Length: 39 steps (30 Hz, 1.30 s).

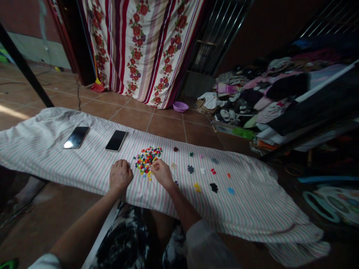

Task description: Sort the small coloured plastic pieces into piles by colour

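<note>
A mixed pile of tiny coloured pieces, perhaps beads or small bricks, lies on the striped cloth. At the pile's right edge, my right hand has its thumb and fingertips pinched together; whatever is between them is too small to make out. My left hand rests on the cloth left of the pile, fingers curled in. Right of the pile sit small single-colour groups, among them dark grey pieces, yellow pieces, black pieces, light blue pieces and red pieces.
Two phones, a black one and another with a bright reflection, lie on the cloth at left. Beyond are a floral curtain, a purple basin and a red broom. Heaped clothes fill the right side.
</note>
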{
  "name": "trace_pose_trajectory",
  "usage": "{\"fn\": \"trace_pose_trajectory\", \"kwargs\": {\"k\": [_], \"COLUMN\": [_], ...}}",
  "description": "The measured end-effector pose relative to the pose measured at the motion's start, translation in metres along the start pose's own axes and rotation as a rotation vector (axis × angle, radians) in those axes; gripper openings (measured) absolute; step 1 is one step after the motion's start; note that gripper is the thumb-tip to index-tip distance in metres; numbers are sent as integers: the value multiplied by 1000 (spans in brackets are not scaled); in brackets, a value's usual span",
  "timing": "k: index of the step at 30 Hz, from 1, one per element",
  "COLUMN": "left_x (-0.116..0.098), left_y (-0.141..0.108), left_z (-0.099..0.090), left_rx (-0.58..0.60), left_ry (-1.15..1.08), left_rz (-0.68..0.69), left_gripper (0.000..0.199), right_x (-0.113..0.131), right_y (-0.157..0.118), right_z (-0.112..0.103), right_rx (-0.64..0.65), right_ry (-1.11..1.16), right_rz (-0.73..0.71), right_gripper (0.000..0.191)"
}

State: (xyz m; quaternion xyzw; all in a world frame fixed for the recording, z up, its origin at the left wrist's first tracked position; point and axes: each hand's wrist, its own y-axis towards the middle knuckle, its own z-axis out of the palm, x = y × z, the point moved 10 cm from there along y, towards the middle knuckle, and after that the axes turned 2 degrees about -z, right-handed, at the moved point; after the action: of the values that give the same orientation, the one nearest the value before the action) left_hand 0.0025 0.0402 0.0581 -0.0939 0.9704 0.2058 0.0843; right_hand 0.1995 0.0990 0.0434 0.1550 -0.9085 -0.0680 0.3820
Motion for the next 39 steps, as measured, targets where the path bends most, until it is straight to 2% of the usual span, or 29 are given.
{"fn": "trace_pose_trajectory", "kwargs": {"k": [6,11,14,18,29,35,39], "left_x": [0,0,0,0,-1,-1,0], "left_y": [0,0,0,0,1,0,-1], "left_z": [1,0,1,0,-2,-2,-1], "left_rx": [6,19,35,36,38,8,-5], "left_ry": [4,22,18,9,-3,-18,6], "left_rz": [5,5,2,0,-10,-2,5], "left_gripper": [9,11,11,11,13,13,13], "right_x": [-17,-32,-56,-86,-116,-110,-108], "right_y": [-8,-9,-12,-17,-22,-27,-31], "right_z": [-10,-45,-71,-90,-78,-80,-78], "right_rx": [-60,-194,-273,-286,-257,-273,-273], "right_ry": [69,95,81,-12,-36,-83,-24], "right_rz": [104,72,113,164,258,233,230], "right_gripper": [3,11,23,20,20,21,22]}}
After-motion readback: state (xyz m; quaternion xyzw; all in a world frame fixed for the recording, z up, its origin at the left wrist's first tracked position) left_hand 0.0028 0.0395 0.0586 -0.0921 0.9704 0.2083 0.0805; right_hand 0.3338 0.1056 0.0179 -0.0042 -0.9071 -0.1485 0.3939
